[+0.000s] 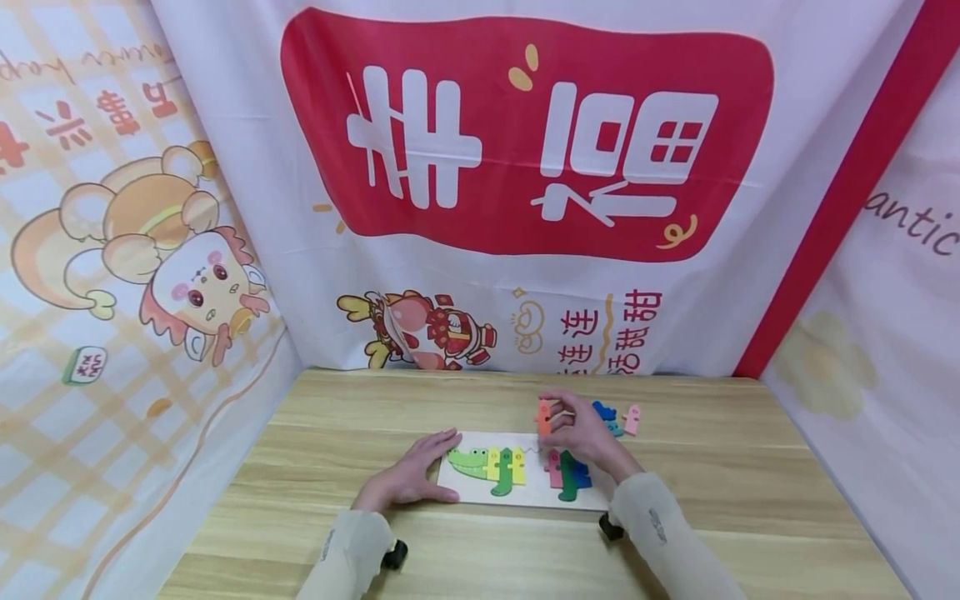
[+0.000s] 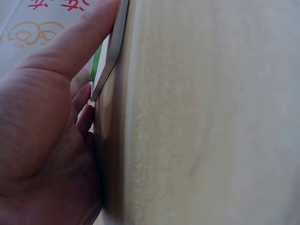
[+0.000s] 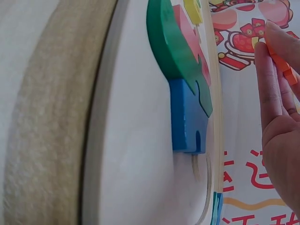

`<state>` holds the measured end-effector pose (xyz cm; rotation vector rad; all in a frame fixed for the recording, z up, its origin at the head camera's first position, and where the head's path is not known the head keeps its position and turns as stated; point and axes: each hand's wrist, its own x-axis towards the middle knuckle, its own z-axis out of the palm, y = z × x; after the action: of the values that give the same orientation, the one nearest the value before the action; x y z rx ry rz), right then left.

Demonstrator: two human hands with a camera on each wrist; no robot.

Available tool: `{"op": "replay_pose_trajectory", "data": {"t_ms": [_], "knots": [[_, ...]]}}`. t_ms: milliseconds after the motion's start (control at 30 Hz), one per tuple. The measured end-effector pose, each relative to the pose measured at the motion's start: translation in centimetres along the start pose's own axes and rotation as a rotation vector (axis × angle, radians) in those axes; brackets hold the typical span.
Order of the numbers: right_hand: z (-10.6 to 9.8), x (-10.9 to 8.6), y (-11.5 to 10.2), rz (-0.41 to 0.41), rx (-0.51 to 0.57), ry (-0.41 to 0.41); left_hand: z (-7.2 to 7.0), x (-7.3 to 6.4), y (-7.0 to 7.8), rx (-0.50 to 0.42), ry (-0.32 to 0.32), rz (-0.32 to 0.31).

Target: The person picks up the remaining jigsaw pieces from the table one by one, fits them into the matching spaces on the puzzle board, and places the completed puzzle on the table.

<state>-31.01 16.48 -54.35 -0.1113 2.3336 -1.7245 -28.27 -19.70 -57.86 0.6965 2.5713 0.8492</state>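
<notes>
A white wooden puzzle board (image 1: pixel 480 495) lies on the table, with a green crocodile head piece (image 1: pixel 468 463) at its left end. Yellow and green pieces adjoin the head; pink, dark green and blue pieces (image 3: pixel 188 115) sit further right. My left hand (image 1: pixel 411 473) spans the board's left end, fingers at the upper corner and thumb along the lower edge. Above the board's far edge, my right hand (image 1: pixel 585 432) pinches an orange puzzle piece (image 1: pixel 543 417) between thumb and fingers. In the right wrist view the orange piece shows edge-on between the fingertips.
Beyond the right hand lie loose blue pieces (image 1: pixel 604 410) and a pale pink piece (image 1: pixel 632 420) on the wooden table (image 1: pixel 360 408). Printed cloth (image 1: pixel 525 142) hangs behind the table and at both sides.
</notes>
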Motion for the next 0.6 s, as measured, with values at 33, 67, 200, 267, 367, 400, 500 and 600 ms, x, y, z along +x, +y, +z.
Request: {"op": "replay_pose_trajectory", "data": {"t_ms": [33,67,200,267,367,400,500,600], "knots": [[0.0,0.0,0.0,-0.004,-0.002,-0.002,-0.1,0.0,0.0,0.000,0.002,0.001],[0.1,-0.1,-0.1,-0.006,-0.005,-0.004,-0.1,0.0,0.1,0.003,0.001,-0.002],[0.4,-0.4,-0.1,-0.038,-0.028,-0.014,-0.2,0.0,0.1,-0.002,0.008,0.006],[0.7,-0.6,0.0,-0.053,-0.053,-0.020,-0.2,0.1,0.1,-0.002,0.007,0.006],[1.3,-1.0,0.2,-0.061,-0.120,-0.032,-0.1,0.1,0.1,-0.004,0.002,0.000],[1.5,-1.2,0.3,-0.057,-0.143,-0.040,-0.1,0.0,0.1,-0.004,0.000,-0.005],[2.1,-1.5,0.6,-0.039,-0.200,-0.068,0.0,0.0,-0.1,-0.006,0.002,-0.007],[2.6,-1.7,0.8,-0.023,-0.215,-0.099,0.0,0.1,-0.1,-0.006,0.006,-0.005]]}}
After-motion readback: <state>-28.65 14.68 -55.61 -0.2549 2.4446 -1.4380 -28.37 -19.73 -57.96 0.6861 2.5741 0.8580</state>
